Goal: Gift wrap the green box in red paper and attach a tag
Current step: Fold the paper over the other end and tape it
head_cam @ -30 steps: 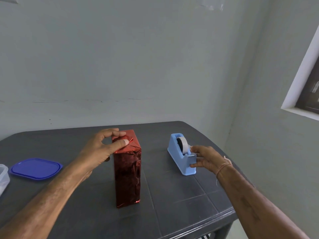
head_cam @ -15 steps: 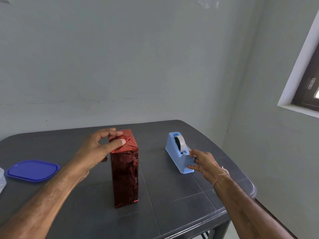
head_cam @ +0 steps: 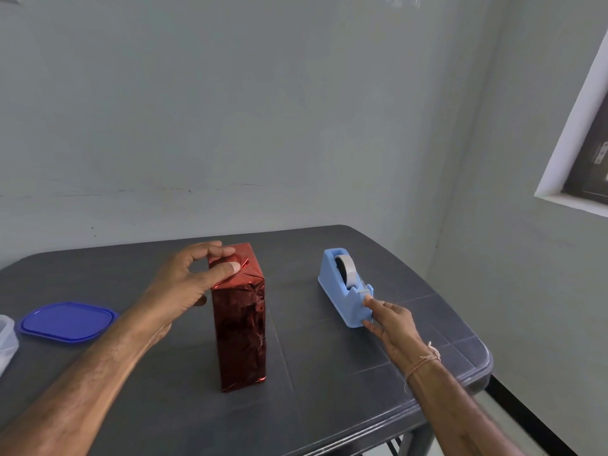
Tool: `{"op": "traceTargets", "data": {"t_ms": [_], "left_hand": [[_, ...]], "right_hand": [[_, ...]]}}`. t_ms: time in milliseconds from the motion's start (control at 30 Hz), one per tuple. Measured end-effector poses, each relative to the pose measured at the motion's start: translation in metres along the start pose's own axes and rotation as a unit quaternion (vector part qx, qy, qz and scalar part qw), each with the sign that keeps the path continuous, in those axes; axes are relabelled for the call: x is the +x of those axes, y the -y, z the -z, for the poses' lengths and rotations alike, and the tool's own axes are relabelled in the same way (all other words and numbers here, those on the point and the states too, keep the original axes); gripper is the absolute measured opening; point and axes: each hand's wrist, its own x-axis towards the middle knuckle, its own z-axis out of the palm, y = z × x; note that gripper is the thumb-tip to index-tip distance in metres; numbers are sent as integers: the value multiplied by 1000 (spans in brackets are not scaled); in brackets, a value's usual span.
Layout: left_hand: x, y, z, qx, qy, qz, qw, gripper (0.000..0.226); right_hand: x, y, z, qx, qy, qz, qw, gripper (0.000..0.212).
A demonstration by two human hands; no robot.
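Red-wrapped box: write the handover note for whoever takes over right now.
Left hand grips the top of the red-wrapped box, thumb pressing the folded flaps down.
Right hand touches the cutter end of the blue tape dispenser with straight fingers; no pulled tape visible.
Box stands upright on the table.
Done: sides wrapped, top folded.
Left: tape the top, attach the tag; none in view.

dark grey table (head_cam: 329, 406) | red-wrapped box (head_cam: 240, 324) upright, mid-table | tape dispenser (head_cam: 345, 291) right of box | blue lid (head_cam: 67, 320) left of box | clear container (head_cam: 6, 340) farther left
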Motion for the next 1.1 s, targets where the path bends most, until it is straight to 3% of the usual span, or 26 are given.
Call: {"op": "traceTargets", "data": {"t_ms": [467, 667, 967, 1100], "left_hand": [[1, -1, -1, 4, -3, 0, 1000, 27], [0, -1, -1, -1, -3, -3, 1000, 26], [-1, -3, -3, -6, 0, -3, 1000, 27], [-3, -4, -4, 7, -4, -9, 1000, 27]], "right_hand": [[5, -21, -4, 50, -26, 29, 998, 35], [5, -22, -10, 31, -53, 31, 998, 18], [11, -22, -11, 4, -70, 8, 997, 19], [11, -34, -8, -89, -111, 34, 989, 9]]}}
